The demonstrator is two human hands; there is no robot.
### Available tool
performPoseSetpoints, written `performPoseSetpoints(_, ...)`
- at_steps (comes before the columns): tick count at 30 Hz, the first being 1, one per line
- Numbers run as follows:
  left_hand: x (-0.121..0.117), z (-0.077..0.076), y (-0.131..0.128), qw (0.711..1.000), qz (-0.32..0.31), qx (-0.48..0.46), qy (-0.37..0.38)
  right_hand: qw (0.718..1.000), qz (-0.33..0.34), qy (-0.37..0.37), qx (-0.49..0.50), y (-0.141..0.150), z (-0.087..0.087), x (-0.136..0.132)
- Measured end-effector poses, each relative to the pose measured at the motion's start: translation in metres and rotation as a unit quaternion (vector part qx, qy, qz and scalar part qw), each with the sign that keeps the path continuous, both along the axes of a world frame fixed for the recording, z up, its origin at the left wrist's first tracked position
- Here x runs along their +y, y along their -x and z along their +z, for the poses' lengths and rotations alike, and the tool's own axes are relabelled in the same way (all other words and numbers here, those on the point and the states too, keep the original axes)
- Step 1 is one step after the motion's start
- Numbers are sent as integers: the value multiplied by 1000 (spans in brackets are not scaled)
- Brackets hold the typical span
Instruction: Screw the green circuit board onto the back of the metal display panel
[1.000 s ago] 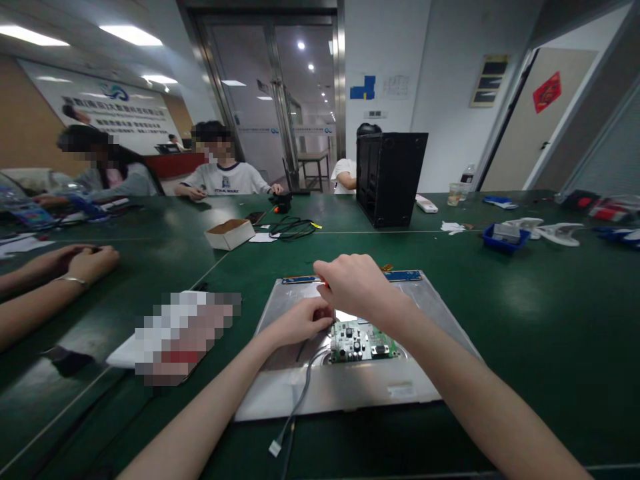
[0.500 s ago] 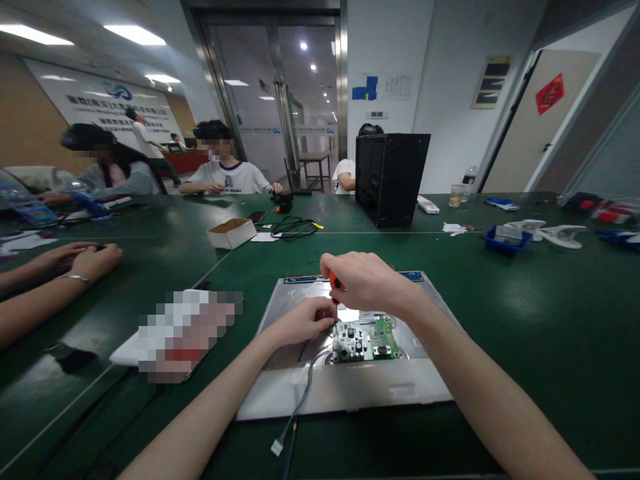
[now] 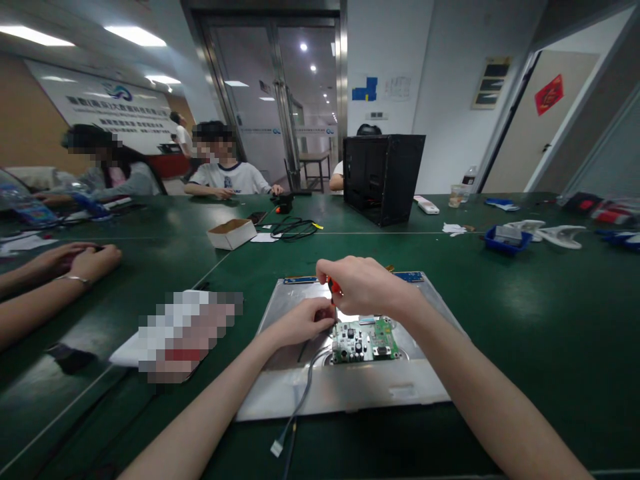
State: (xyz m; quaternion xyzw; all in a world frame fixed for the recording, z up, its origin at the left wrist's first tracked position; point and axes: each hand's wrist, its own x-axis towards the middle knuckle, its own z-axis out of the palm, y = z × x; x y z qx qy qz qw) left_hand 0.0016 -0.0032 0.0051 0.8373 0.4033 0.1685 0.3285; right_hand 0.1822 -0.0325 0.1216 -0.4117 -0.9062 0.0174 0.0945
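Observation:
A flat display panel point(image 3: 295, 291) lies metal back up on the table in front of me. A green circuit board point(image 3: 370, 340) sits near its middle. My right hand point(image 3: 365, 288) is closed around the handle of an orange and black screwdriver point(image 3: 334, 288), held upright with its lower end at the board's upper left corner. Beside that corner, my left hand point(image 3: 303, 320) has its thumb and fingers pinched together by the screwdriver's lower end; what they hold is hidden. From the board's left side a grey cable point(image 3: 307, 390) runs over the panel's near edge to a white connector point(image 3: 277, 448).
A partly pixelated packet point(image 3: 175, 337) lies left of the panel. Another person's hands point(image 3: 85, 263) rest further left. Beyond the panel are a small open box point(image 3: 232, 235), a coiled black cable point(image 3: 295, 229) and a black computer case point(image 3: 385, 180). A blue tray point(image 3: 507, 240) stands right.
My right hand has turned slightly and shifted a little left with the screwdriver. My left hand has barely moved. Across the table, the computer case has turned and shifted left.

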Motion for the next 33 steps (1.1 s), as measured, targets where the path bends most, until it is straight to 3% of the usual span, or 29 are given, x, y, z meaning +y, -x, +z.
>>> performPoseSetpoints(11,-4,7,-3,1000,0,9,0,994,-92,-59,-21,8,1,2)
performPoseSetpoints(33,-4,5,-2,1000,18,23,2,996,-71,-45,-32,10,-2,4)
